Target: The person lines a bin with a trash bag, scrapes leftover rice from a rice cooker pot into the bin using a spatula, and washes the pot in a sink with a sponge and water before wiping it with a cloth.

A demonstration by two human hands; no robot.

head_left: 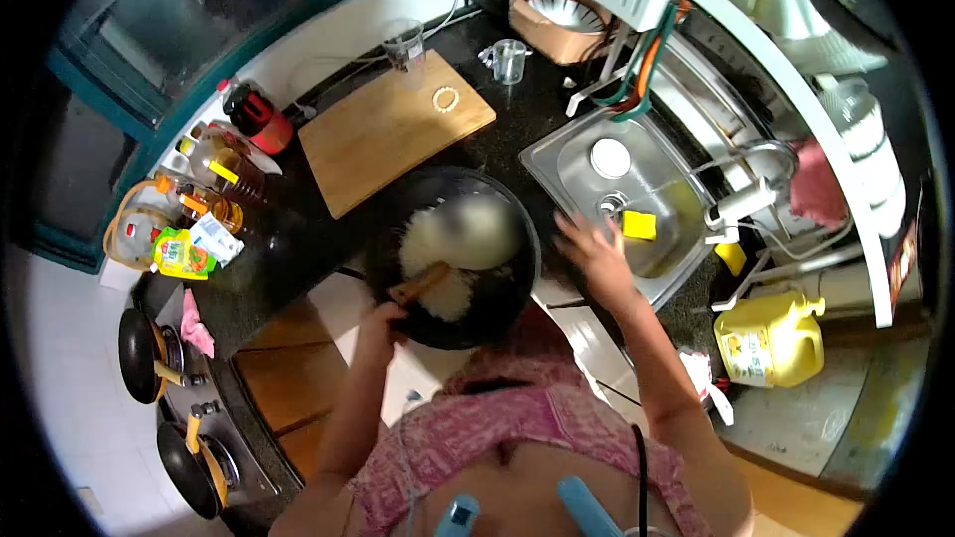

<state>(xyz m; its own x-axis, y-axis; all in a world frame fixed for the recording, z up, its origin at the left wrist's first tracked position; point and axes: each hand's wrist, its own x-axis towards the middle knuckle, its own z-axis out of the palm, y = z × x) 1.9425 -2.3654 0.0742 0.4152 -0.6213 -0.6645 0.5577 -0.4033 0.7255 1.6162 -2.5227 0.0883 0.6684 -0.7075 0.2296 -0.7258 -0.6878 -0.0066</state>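
A black wok (pixel 517 268) is in front of me at the counter's edge, with white rice (pixel 448 295) inside and a pale, blurred mound above it. A short wooden piece (pixel 420 283), a handle or tool, crosses over the rice; which one I cannot tell. My left hand (pixel 380 326) is closed at the wok's lower left rim, its fingers partly hidden. My right hand (pixel 594 257) is open, fingers spread, at the near left edge of the steel sink (pixel 662 159), holding nothing. Inside the sink are a yellow sponge (pixel 639 226) and a white round item (pixel 610 157).
Behind the wok lies a wooden cutting board (pixel 368 149) with a beaded ring (pixel 446 99) and a clear cup (pixel 405 45). Several bottles (pixel 214 164) line the left wall. Two pans (pixel 142 356) sit on the stove. A yellow jug (pixel 768 338) stands at right.
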